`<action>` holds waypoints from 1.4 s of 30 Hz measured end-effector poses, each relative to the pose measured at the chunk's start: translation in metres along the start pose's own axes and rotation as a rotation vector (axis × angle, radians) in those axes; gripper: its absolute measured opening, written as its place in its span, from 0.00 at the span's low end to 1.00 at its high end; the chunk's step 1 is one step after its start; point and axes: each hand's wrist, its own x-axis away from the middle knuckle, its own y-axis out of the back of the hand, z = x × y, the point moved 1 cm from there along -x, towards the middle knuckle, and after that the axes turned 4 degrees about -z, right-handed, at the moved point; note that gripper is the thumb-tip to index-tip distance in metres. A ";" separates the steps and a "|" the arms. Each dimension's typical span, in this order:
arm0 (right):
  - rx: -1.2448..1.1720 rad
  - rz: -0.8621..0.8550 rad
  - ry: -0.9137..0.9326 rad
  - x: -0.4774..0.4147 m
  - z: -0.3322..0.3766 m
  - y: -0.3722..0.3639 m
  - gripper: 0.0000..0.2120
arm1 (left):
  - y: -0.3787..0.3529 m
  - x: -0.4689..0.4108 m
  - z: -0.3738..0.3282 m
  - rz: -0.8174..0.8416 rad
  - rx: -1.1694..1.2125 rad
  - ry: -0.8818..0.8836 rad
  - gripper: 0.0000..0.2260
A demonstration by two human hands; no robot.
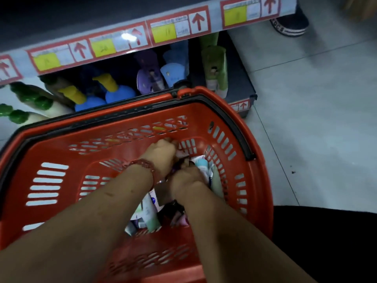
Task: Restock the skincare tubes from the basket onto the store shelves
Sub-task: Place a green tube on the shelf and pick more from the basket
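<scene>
Centre frame, inside the red basket: skincare tubes heaped at the bottom, left hand bent over them by the far wall, right hand just beside, fingers buried, grip impossible to tell. Take one tube by its body, lift clear, then stand it on the lower shelf, upper centre-right.

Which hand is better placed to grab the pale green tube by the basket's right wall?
Probably right: the right hand lies beside that tube; the left hand is farther away.
</scene>
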 end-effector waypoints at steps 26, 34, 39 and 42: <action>-0.918 -0.487 0.192 0.169 0.066 0.262 0.13 | 0.185 0.227 0.077 -0.234 2.216 0.277 0.20; -1.348 -0.609 0.196 0.189 0.073 0.265 0.11 | 0.187 0.222 0.075 -0.468 2.060 0.163 0.18; -1.360 -0.653 0.185 0.187 0.080 0.265 0.11 | 0.194 0.223 0.063 -0.581 2.029 0.101 0.22; -1.348 -0.688 0.168 0.183 0.081 0.263 0.12 | 0.197 0.220 0.057 -0.604 2.090 0.086 0.18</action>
